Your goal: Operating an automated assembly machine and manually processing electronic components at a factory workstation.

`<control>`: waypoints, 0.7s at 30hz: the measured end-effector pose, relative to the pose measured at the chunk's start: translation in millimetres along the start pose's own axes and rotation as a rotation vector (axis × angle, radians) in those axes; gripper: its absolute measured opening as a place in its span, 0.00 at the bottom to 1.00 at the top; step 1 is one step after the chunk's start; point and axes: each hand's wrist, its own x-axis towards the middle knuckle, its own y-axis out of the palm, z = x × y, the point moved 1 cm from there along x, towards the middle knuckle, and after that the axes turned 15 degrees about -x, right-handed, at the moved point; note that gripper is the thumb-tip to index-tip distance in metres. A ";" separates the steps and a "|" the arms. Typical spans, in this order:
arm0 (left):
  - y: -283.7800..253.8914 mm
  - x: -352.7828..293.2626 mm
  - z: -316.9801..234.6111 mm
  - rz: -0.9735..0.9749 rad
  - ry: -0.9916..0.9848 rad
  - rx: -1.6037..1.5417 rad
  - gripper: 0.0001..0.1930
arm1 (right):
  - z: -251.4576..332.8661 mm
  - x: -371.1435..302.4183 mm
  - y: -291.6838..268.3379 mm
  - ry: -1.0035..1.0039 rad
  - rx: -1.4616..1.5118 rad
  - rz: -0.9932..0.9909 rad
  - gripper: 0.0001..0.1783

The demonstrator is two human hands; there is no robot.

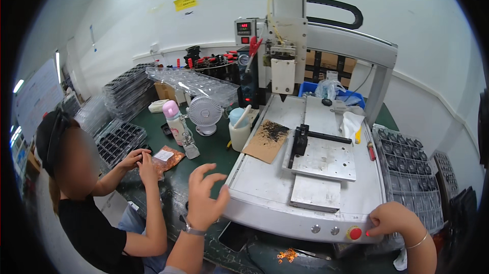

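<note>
My left hand (206, 195) is raised in front of the machine's left front corner, fingers apart and slightly bent, holding nothing. At the right end of the front panel, my right hand (396, 218) has its fingers curled, with a fingertip at a small red light beside the round red button (354, 233). I see nothing held in it. A bench machine (265, 215) with a white bed fills the middle. On the bed sits a metal fixture plate (326, 162) with a black clamp-like part (300, 144). The tool head (283, 76) hangs above and behind it.
On my left, a co-worker (102, 192) handles a small dark part. Between us stand a white fan (205, 115), a pink-capped bottle (174, 121) and a white container (239, 134). Cardboard (260, 149) with black bits lies on the bed. Trays of black parts (410, 167) stand right.
</note>
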 end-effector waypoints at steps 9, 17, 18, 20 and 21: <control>103.3 63.4 -112.9 0.514 0.637 -0.363 0.10 | -115.4 -11.5 -19.0 0.455 0.444 -0.727 0.08; 190.2 66.5 -59.2 0.485 0.549 -0.344 0.08 | -220.8 1.5 82.3 0.793 0.048 -0.252 0.19; 185.9 68.0 -61.8 0.476 0.620 -0.360 0.08 | -233.2 -1.0 104.4 0.818 0.016 -0.340 0.21; 176.6 73.4 -58.8 0.482 0.635 -0.361 0.07 | -221.9 -16.0 83.1 0.801 0.100 -0.233 0.24; 175.1 77.2 -55.9 0.467 0.619 -0.343 0.07 | -241.9 -17.2 88.1 0.816 0.081 -0.130 0.26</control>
